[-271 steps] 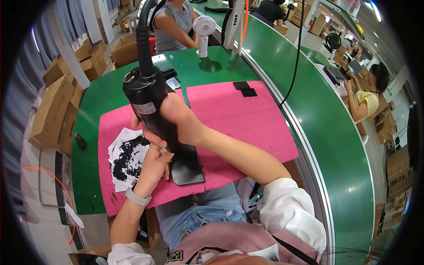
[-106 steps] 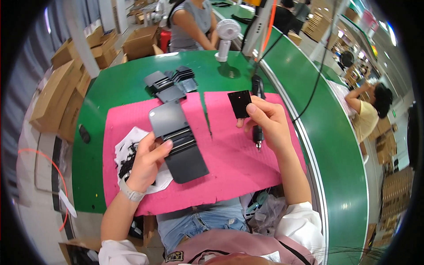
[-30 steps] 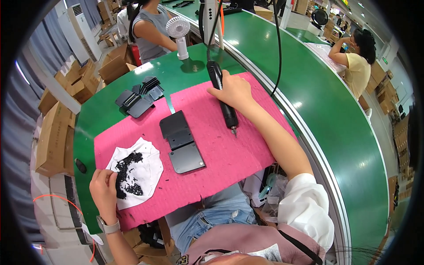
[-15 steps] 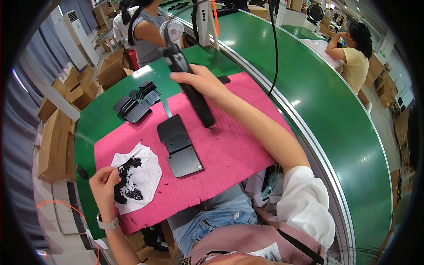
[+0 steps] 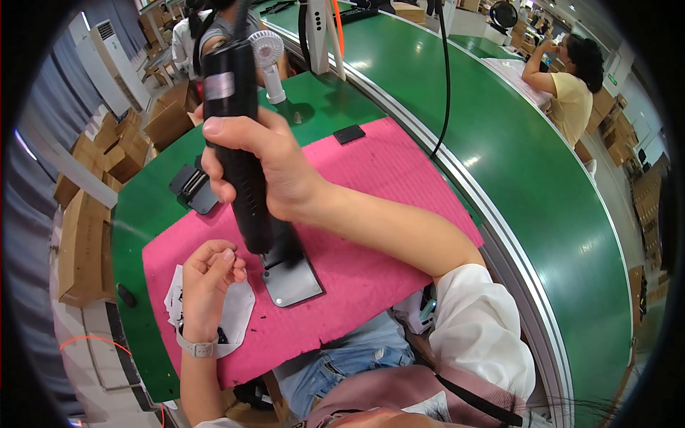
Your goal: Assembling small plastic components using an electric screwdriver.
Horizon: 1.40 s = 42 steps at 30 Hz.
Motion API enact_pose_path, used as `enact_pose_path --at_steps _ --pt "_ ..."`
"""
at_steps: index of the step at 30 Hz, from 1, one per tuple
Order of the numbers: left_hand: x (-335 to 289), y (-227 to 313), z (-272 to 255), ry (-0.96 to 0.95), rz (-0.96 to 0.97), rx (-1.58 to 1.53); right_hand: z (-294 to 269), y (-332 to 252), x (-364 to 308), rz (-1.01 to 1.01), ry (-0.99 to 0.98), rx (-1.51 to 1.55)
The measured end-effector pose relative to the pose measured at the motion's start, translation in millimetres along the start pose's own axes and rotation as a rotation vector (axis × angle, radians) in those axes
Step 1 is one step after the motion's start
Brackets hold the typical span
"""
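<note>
Right hand [image 5: 275,160] wraps screwdriver [image 5: 248,214], tip at left edge of case [image 5: 294,285]; left hand [image 5: 205,285] just left of case, fingertips pinched, contents unclear.

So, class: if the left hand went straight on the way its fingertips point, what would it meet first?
Most likely the lower end of the black driver that the right hand holds, just right of the left hand. Depth is unclear; it might meet the dark plate first.

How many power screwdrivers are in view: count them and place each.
1: a black power screwdriver, gripped in the right hand, tip down near the dark panel on the pink mat. Others could be hidden behind the right forearm.
</note>
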<state>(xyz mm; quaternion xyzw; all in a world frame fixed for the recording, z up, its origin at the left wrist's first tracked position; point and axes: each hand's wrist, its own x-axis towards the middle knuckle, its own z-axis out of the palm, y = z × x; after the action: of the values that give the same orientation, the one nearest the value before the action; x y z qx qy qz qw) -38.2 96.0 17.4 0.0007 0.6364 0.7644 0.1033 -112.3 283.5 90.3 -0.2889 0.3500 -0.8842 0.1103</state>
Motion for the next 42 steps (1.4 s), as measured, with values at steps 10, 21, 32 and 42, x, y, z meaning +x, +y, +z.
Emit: enact_pose_path --at_steps 10,21,32,42 --pt "-5 -16 -4 0.03 0.031 -0.21 5 6 -4 -0.18 0.056 0.019" --pt "-6 -27 -8 0.034 0.038 -0.305 7 12 -8 -0.203 0.061 0.046" --pt "-6 -29 -10 0.059 0.053 -0.305 9 12 -10 -0.182 0.065 0.06" --pt "-11 -29 -12 0.009 0.008 -0.306 9 10 -14 -0.182 0.019 0.053"
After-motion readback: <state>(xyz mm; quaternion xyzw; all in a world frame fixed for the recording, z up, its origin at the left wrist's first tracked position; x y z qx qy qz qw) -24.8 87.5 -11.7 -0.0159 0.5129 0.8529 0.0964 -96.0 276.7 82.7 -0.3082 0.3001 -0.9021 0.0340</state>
